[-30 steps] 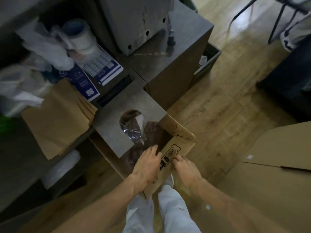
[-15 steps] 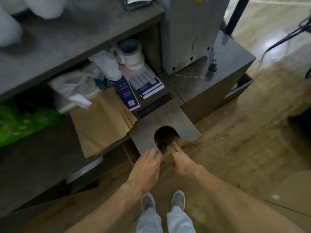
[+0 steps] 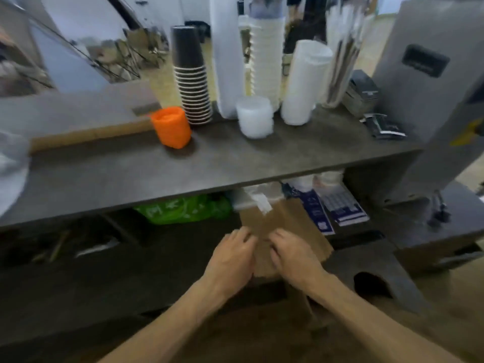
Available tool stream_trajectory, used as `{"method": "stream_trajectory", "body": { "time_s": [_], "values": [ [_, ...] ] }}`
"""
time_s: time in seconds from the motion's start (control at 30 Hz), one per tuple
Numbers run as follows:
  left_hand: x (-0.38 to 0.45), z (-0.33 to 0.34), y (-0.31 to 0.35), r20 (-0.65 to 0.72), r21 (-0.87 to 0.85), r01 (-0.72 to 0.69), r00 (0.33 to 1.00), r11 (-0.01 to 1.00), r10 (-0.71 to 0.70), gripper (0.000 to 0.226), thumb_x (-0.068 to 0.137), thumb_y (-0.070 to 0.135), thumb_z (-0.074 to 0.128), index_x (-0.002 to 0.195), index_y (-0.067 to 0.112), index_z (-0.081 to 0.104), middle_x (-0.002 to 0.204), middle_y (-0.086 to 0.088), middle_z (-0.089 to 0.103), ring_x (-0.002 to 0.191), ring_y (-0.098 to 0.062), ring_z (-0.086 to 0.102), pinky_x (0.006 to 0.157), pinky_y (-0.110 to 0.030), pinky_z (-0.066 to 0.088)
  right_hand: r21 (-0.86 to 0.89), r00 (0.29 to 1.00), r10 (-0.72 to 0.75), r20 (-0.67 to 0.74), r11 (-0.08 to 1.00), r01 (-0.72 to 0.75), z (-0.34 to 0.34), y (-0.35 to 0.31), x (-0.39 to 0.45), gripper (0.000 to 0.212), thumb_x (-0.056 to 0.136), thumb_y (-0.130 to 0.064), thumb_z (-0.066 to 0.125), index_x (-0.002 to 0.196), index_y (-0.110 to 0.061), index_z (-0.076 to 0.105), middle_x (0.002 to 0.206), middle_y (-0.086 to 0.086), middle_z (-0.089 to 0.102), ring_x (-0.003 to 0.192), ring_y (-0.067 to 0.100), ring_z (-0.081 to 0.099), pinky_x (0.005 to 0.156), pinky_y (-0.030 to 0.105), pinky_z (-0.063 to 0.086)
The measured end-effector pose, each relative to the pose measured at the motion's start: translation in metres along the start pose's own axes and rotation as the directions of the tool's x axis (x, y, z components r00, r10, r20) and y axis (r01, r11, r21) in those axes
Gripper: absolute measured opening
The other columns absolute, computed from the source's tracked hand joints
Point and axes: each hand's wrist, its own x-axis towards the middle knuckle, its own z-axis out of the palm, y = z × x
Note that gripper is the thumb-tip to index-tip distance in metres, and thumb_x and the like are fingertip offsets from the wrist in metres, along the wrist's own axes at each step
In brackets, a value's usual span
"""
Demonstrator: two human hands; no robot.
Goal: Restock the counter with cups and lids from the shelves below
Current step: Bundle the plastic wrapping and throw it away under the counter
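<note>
On the grey counter stand a stack of black paper cups, tall stacks of white cups, a bagged column of white lids and a short pile of clear lids. My left hand and my right hand hover side by side over the brown paper bags on the shelf below. Their fingers hang loosely curled, and nothing shows in either hand. The picture is blurred.
An orange roll sits left of the black cups. A grey machine fills the right end. Under the counter lie a green bag and blue leaflets. A low grey plate with a round hole juts out at the right.
The view has swung up from the floor to the counter top. My hands have left the cardboard box, now out of sight, and risen to the shelf with the paper bags.
</note>
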Motion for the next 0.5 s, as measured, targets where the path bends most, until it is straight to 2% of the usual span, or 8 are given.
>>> {"method": "stream_trajectory", "body": {
  "time_s": [0.07,0.17,0.27,0.4,0.5],
  "values": [
    [-0.027,-0.040,-0.055,-0.122,-0.011,0.018,0.992,1.000,-0.020,0.028,0.087,0.013,0.066,0.115,0.017,0.068,0.125,-0.003,0.061,0.111,-0.018,0.060,0.097,-0.033,0.052,0.020,0.993,-0.091,-0.068,0.995,0.093,-0.001,-0.069,0.035,0.027,0.096,-0.019,0.059,0.122,-0.020,0.066,0.118,-0.002,0.066,0.108,0.014,0.062,0.096,0.029,0.051],
    [-0.070,-0.093,-0.136,-0.210,-0.012,0.101,0.972,0.995,-0.101,0.028,0.085,0.008,0.065,0.113,0.011,0.067,0.121,-0.005,0.061,0.108,-0.021,0.061,0.093,-0.035,0.054,0.054,0.978,-0.172,-0.121,0.982,0.180,0.012,-0.162,0.089,0.024,0.091,-0.015,0.061,0.113,-0.012,0.070,0.108,0.006,0.070,0.100,0.025,0.066,0.088,0.040,0.054],
    [-0.114,-0.140,-0.207,-0.279,0.062,0.212,0.942,0.975,-0.187,0.023,0.084,0.008,0.064,0.107,0.010,0.068,0.115,-0.007,0.064,0.102,-0.027,0.063,0.090,-0.040,0.052,0.056,0.967,-0.230,-0.112,0.970,0.238,0.030,-0.244,0.135,0.021,0.090,-0.015,0.059,0.108,-0.011,0.070,0.103,0.008,0.070,0.096,0.028,0.066,0.084,0.039,0.051],
    [-0.163,-0.188,-0.292,-0.356,0.060,0.414,0.859,0.908,-0.368,0.024,0.087,0.013,0.065,0.111,0.014,0.067,0.118,-0.004,0.061,0.106,-0.022,0.061,0.097,-0.039,0.048,0.091,0.944,-0.322,-0.070,0.940,0.328,0.052,-0.330,0.184,0.026,0.097,-0.020,0.055,0.119,-0.016,0.068,0.118,0.002,0.068,0.107,0.019,0.063,0.092,0.033,0.050],
    [-0.185,-0.207,-0.347,-0.360,0.035,0.531,0.797,0.847,-0.485,0.031,0.088,0.016,0.065,0.119,0.012,0.064,0.124,-0.008,0.058,0.108,-0.027,0.060,0.095,-0.043,0.048,0.107,0.924,-0.381,-0.002,0.919,0.379,0.068,-0.378,0.217,0.028,0.099,-0.021,0.054,0.124,-0.016,0.066,0.122,0.002,0.066,0.111,0.019,0.062,0.096,0.034,0.052]
  ]
}}
